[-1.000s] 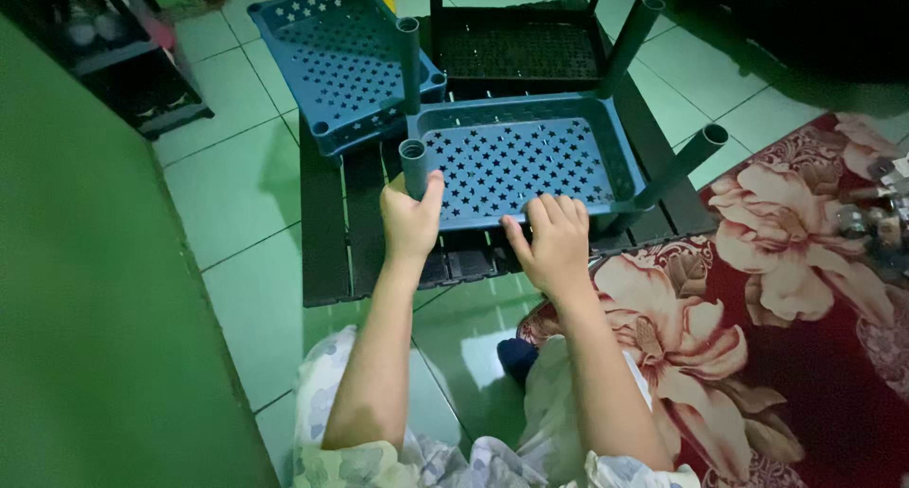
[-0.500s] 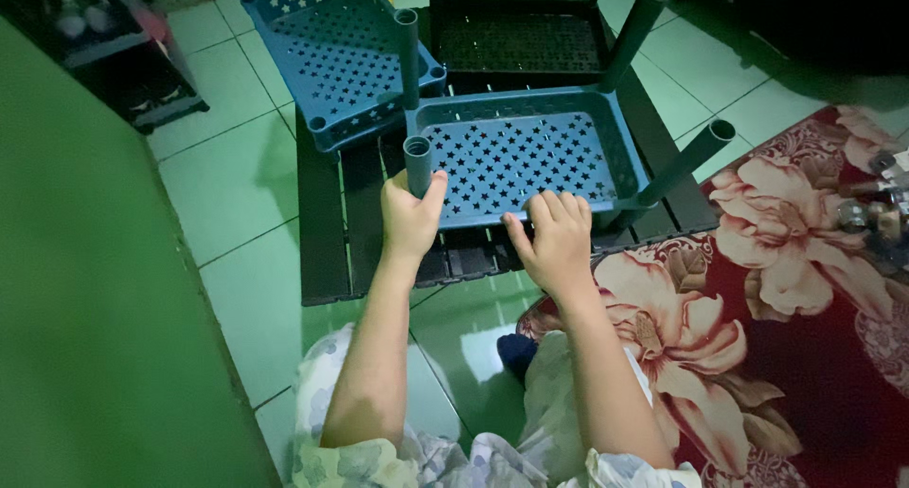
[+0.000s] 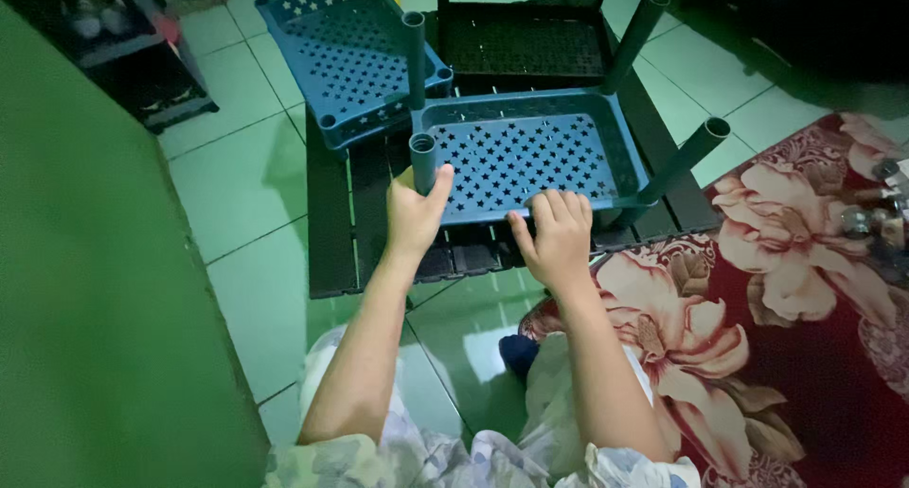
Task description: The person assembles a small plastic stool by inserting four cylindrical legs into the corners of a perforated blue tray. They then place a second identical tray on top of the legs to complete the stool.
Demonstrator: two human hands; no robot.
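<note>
Nearest the camera, the person's two forearms reach forward from a pale patterned garment over the green-tinted tiled floor (image 3: 256, 185), with a red floral rug (image 3: 795, 299) just to the right. The left hand (image 3: 414, 213) wraps its fingers around the foot of a grey tube leg (image 3: 422, 161) standing at the near left corner of the blue star-perforated shelf tray (image 3: 530, 157); the thumb lies along the tube, so this hand is clenched on the leg. The right hand (image 3: 557, 234) rests on the near rim of the same tray, fingers curled over the edge and pressing down on it without enclosing anything. The tray sits on a dark slatted panel (image 3: 369, 213) lying on the floor. The work in hand looks like seating the leg in its corner socket, and doing it well probably means keeping the tube upright and pushing straight down along its axis while the right hand holds the tray flat so it does not tip or slide on the slats. Farther back, three more grey legs (image 3: 682, 157) stand at the other corners, some leaning outward, so they may need straightening. Beyond them a second blue tray (image 3: 350, 53) lies tilted, touching the first, and a dark shelf frame (image 3: 525, 38) stands behind.
</note>
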